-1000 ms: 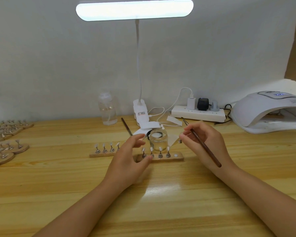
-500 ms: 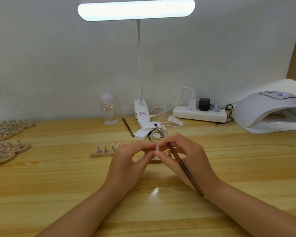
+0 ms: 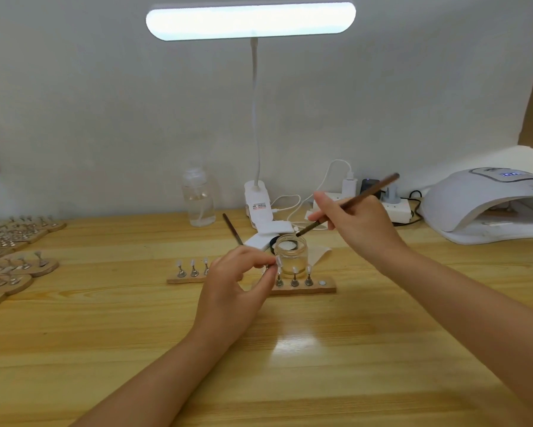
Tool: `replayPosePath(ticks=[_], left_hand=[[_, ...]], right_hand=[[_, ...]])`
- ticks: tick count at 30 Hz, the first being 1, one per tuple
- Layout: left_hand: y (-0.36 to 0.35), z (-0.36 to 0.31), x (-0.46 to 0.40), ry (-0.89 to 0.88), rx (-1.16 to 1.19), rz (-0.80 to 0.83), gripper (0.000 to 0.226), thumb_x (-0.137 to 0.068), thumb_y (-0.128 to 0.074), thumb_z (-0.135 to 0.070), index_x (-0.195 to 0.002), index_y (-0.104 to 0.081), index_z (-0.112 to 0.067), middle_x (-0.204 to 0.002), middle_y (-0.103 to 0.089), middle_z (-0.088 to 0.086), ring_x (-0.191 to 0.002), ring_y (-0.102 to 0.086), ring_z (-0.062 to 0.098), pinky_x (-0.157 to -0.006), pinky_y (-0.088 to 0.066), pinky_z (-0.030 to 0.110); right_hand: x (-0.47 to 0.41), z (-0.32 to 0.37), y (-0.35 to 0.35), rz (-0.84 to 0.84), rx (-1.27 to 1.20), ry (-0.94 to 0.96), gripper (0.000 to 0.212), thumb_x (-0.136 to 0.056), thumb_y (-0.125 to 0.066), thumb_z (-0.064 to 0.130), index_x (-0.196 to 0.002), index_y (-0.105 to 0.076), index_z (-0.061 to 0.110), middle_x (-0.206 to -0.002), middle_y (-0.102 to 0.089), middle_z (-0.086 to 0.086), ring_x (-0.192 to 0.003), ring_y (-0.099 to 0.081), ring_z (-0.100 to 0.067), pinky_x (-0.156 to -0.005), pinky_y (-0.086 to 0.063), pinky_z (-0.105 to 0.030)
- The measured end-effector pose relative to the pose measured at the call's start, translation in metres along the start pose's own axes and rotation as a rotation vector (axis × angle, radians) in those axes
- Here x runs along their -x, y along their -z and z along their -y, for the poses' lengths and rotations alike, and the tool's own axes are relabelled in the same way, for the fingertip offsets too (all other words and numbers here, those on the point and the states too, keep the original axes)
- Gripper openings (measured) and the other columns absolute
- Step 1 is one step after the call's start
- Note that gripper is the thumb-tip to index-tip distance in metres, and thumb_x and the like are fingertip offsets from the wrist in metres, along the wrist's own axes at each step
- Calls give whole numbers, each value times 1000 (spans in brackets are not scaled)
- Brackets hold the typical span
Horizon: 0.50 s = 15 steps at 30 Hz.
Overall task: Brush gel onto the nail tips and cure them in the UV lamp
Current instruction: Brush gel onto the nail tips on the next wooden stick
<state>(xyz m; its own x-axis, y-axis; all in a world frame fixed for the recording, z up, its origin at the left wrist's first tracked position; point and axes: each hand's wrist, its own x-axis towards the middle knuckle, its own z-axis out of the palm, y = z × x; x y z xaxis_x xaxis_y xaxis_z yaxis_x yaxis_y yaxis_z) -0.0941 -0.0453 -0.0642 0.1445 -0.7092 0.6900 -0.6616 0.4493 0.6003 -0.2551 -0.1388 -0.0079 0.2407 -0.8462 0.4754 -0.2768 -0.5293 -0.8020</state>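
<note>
My left hand point(image 3: 237, 288) pinches a small metal stand with a clear nail tip point(image 3: 278, 262) between thumb and fingers, just above a wooden strip point(image 3: 328, 288) that carries three more nail tips on stands. My right hand point(image 3: 356, 226) grips a brown brush point(image 3: 360, 198) like a pen, its bristle end pointing down at the mouth of a small open glass jar of gel point(image 3: 290, 251) behind the strip. A second wooden strip point(image 3: 182, 278) with nail tips lies to the left, partly hidden by my left hand. The white UV lamp point(image 3: 487, 208) stands at the far right.
A lit desk lamp point(image 3: 251, 21) rises from its clip base behind the jar. A clear pump bottle point(image 3: 197, 198), another brush point(image 3: 232, 233), white pads point(image 3: 266, 234) and a power strip point(image 3: 396, 209) line the back. Several wooden holders with stands point(image 3: 15, 257) crowd the left edge.
My right hand has left the nail tip and moved up and right, swinging the brush so its tip points at the jar. My left hand still holds the nail tip stand.
</note>
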Motion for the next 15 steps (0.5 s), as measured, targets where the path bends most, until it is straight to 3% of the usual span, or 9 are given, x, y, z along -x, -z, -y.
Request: replayPosePath(ticks=[5,10,15], left_hand=[[0,1,-1,9,-10,-14,31,-76,-69,-10,-79,-62,-39,-84,-63,-17,-87,-57,-1,-79,-44,34],[0,0,0,19,-16,-21,34,-77,-69,-9,-78,-60,-41,-81,-64,-17,-85,-57,0,-80,-45,42],[1,0,0,19,-18,-15,31,-77,-69,-8,-79,-61,-38,-81,-64,-16,-85,-57,1,-81,-45,46]], right_hand=[[-21,-1,-7,217,175,-68,32,-90,-52,40,-75,-71,19,-60,-60,12,-51,-54,12,-44,-35,-6],[-29,0,-19,269,281,-52,23,-88,-59,36,-69,-64,24,-57,-61,8,-62,-55,2,-59,-37,-16],[-31,-3,-29,280,400,-40,31,-85,-61,40,-73,-68,12,-63,-65,2,-70,-62,-10,-67,-47,-25]])
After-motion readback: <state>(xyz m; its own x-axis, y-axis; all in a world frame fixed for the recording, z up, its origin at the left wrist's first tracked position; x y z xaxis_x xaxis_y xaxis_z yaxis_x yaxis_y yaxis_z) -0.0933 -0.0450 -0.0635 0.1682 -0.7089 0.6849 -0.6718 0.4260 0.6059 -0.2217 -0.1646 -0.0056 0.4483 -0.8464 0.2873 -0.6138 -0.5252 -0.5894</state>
